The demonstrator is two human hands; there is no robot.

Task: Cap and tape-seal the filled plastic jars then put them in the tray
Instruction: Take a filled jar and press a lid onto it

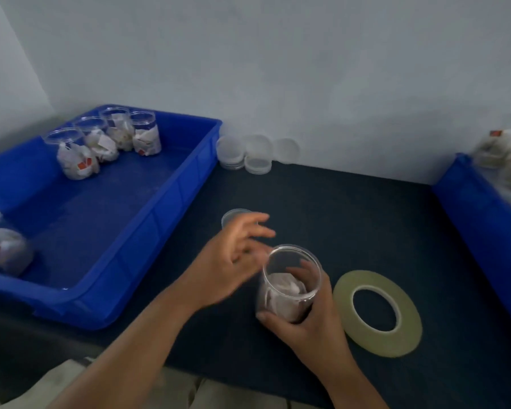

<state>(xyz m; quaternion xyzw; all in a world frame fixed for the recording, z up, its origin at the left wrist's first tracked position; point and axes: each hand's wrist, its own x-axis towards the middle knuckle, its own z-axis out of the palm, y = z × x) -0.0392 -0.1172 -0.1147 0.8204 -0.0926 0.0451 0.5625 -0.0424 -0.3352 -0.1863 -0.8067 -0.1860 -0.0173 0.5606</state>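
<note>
Head view. Held a jar (289,287) upright on the dark surface (366,216) with the right hand (313,323), fingers and thumb curled round its lower wall from the near side. Saw no cap on that jar, only crumpled white packets filling its lower part. Spread the left hand (233,255) just left of the jar's mouth, fingers loosely straight, gripping nothing, blurred. Reached with its fingertips over a single clear lid (233,215) lying flat on the surface just beyond the hand; could not tell whether touching it.

Noted a tape roll (376,312) lying flat on the surface just right of the right hand, pale yellow-green, with a wide hole in the middle.

Saw the left tray (130,231), blue, on the left side of the surface, well apart from the held jar. Counted four jars (109,143) standing in a row at its far corner, each filled with white packets; could not tell whether capped. Saw a fifth jar (0,243) at the tray's near left, blurred and partly cut off by the edge of the view.

Found spare lids (248,154) stacked against the wall, just past the left tray's far right corner. Made out the right tray (478,219), also blue, at the right edge, with more filled jars (508,154) inside, too blurred to count.
</note>
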